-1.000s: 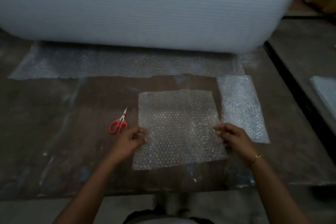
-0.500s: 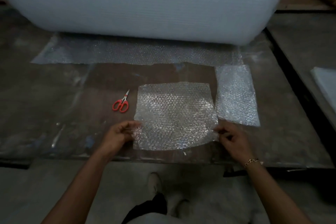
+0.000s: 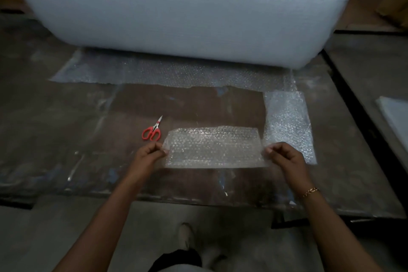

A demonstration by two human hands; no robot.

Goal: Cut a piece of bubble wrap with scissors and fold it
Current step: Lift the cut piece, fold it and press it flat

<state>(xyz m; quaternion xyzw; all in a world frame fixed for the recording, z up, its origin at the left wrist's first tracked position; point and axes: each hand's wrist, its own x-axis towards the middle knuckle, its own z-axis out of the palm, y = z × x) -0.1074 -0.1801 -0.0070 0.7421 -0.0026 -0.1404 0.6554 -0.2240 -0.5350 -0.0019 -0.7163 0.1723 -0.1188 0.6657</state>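
Cut sheet (image 3: 213, 147) now doubled over – flat a second ago – left hand (image 3: 147, 154) and right hand (image 3: 284, 157) pinching its ends, fold underway.

No readable text, labels or numbers anywhere.

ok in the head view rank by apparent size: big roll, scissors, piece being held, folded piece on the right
1. big roll
2. piece being held and folded piece on the right: look alike, not ranked
3. scissors
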